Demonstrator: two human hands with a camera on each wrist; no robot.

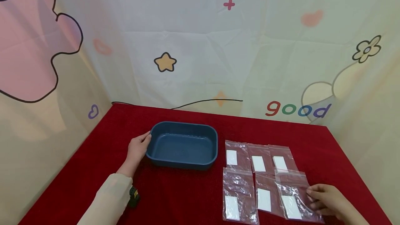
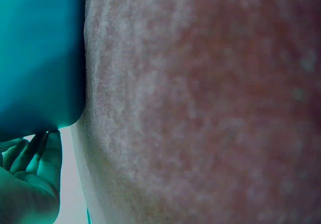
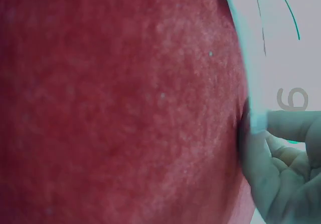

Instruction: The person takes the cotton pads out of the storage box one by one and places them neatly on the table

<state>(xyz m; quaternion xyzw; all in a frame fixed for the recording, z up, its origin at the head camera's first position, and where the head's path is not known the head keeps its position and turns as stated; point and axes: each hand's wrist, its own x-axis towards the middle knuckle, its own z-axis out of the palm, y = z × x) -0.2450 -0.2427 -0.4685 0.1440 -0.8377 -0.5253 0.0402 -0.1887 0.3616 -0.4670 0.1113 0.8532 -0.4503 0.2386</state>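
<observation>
A rectangular dark blue plastic basin [image 1: 184, 148] sits left of centre in the head view, with nothing inside it. My left hand [image 1: 139, 148] holds its left rim; in the left wrist view the fingers [image 2: 49, 156] meet the basin's wall [image 2: 40, 58]. Over at the front right, my right hand [image 1: 328, 199] pinches the right edge of a clear zip bag [image 1: 292, 186] with a white card [image 1: 291, 207] inside. This bag overlaps its neighbour. The right wrist view has the bag's edge [image 3: 257, 119] between thumb and fingers.
Several more clear zip bags with white cards lie in two rows right of the basin, among them a back-left bag [image 1: 237, 145] and a front-left bag [image 1: 239, 180]. A red cloth [image 1: 175, 193] covers the table. Printed curtains [image 1: 200, 44] enclose the back and sides.
</observation>
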